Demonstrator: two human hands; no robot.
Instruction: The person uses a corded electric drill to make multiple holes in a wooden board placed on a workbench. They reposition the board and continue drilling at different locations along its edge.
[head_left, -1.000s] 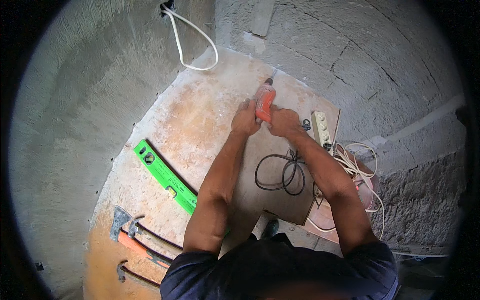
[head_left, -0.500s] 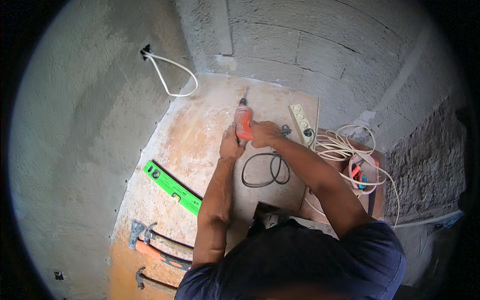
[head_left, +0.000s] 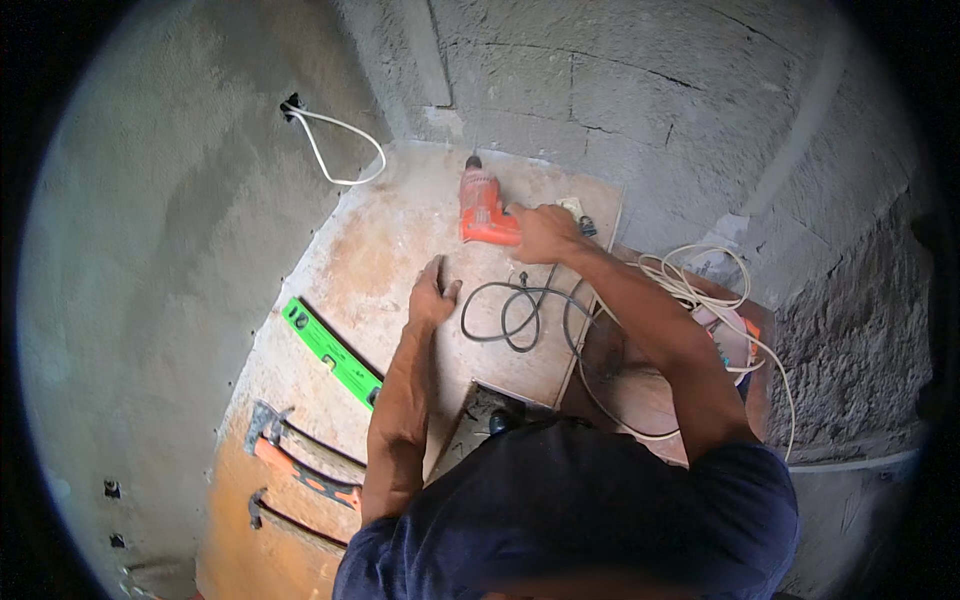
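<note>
My right hand (head_left: 545,232) is closed around the handle of an orange-red electric drill (head_left: 482,208). The drill's dark chuck (head_left: 473,161) faces the back wall, with a thin bit beyond it. My left hand (head_left: 432,298) rests on the worn board (head_left: 400,220), holding nothing, with its fingers stretched out and thumb apart. Between my arms a dark power cord (head_left: 505,338) lies looped, a plug-like end at its top. A cream power strip (head_left: 571,206) is mostly hidden behind my right hand.
A green spirit level (head_left: 332,352) lies left of my left forearm. Nearer me are a hatchet (head_left: 285,462) with an orange handle and two hammers, one a claw hammer (head_left: 290,522). White cable (head_left: 690,275) lies coiled at right. A white wire loop (head_left: 345,182) hangs from the left wall.
My right hand has moved the drill forward toward the back wall. My left hand has come off the drill and drawn back onto the board. The dark cord has shifted.
</note>
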